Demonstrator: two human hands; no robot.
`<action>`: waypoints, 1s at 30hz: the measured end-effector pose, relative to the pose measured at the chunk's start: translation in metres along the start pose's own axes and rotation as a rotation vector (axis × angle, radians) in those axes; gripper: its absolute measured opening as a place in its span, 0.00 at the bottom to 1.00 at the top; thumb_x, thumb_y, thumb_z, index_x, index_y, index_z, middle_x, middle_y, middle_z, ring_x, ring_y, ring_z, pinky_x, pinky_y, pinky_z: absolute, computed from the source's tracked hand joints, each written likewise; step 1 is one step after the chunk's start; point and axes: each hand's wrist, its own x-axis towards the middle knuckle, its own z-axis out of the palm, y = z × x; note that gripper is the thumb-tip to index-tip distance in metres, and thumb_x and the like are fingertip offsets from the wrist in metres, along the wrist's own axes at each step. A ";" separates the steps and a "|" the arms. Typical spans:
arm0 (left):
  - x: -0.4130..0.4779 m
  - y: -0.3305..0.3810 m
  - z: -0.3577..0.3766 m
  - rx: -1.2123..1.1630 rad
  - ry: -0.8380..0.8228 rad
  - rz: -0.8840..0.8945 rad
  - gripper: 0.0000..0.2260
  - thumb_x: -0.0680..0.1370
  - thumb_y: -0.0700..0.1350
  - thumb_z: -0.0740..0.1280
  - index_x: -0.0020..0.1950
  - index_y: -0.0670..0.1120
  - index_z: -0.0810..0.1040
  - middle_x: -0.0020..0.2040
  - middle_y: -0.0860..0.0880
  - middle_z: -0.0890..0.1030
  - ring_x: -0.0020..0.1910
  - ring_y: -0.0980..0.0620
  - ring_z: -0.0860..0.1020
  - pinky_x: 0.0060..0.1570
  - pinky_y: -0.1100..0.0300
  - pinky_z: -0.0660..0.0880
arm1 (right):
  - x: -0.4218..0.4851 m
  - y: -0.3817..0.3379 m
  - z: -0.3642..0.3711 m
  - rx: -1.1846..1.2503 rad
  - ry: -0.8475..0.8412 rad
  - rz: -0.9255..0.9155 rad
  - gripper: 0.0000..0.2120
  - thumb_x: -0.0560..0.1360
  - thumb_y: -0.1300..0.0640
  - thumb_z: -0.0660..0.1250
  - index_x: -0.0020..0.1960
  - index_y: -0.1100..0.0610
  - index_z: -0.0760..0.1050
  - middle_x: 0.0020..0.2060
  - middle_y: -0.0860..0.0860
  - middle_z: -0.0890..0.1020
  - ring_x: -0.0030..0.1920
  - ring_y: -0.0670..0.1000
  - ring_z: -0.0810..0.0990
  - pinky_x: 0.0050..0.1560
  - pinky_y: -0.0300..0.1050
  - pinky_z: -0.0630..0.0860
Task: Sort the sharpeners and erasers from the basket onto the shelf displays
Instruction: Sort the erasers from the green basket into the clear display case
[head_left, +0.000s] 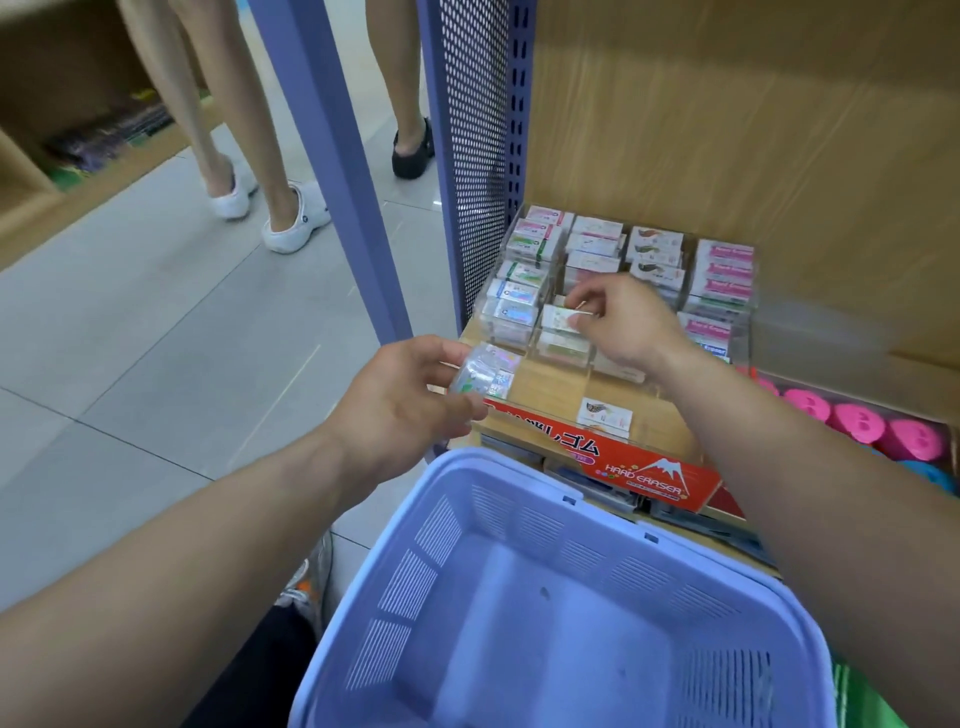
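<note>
Now my right hand (621, 325) pinches an eraser (560, 317) over the display tray (550, 387), my left hand (408, 402) gripping shiny packs (485, 371). Dropped crooked, it could jam the slot.

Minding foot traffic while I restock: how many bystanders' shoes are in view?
3: two white clogs on the floor left of the purple post, one black shoe right of it. More may be hidden.

Lavender slotted basket (519, 470), lower centre. Above it a clear compartmented display (540, 387) holds boxed erasers (724, 270); a white eraser (557, 317) is pinched mid-display, a holographic-wrapped eraser (485, 371) held at its left.
</note>
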 end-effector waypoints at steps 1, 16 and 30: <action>-0.001 0.000 -0.001 0.001 0.006 0.000 0.11 0.75 0.35 0.74 0.56 0.46 0.82 0.48 0.43 0.85 0.40 0.46 0.82 0.50 0.34 0.79 | 0.002 0.003 -0.001 0.018 -0.008 -0.003 0.05 0.77 0.54 0.71 0.47 0.43 0.78 0.40 0.43 0.80 0.47 0.51 0.81 0.50 0.50 0.79; 0.001 -0.003 -0.004 -0.042 0.044 -0.010 0.12 0.75 0.35 0.75 0.55 0.44 0.80 0.42 0.48 0.85 0.39 0.51 0.84 0.49 0.52 0.82 | 0.014 0.002 0.003 -0.407 -0.054 -0.025 0.13 0.74 0.64 0.62 0.44 0.52 0.84 0.45 0.50 0.84 0.48 0.58 0.82 0.44 0.50 0.81; -0.011 0.008 0.014 -0.081 -0.001 0.057 0.09 0.73 0.36 0.76 0.51 0.43 0.81 0.39 0.48 0.84 0.37 0.50 0.83 0.38 0.62 0.78 | -0.126 -0.065 -0.004 0.878 -0.188 0.058 0.14 0.73 0.65 0.75 0.57 0.58 0.80 0.47 0.60 0.84 0.33 0.51 0.80 0.32 0.43 0.76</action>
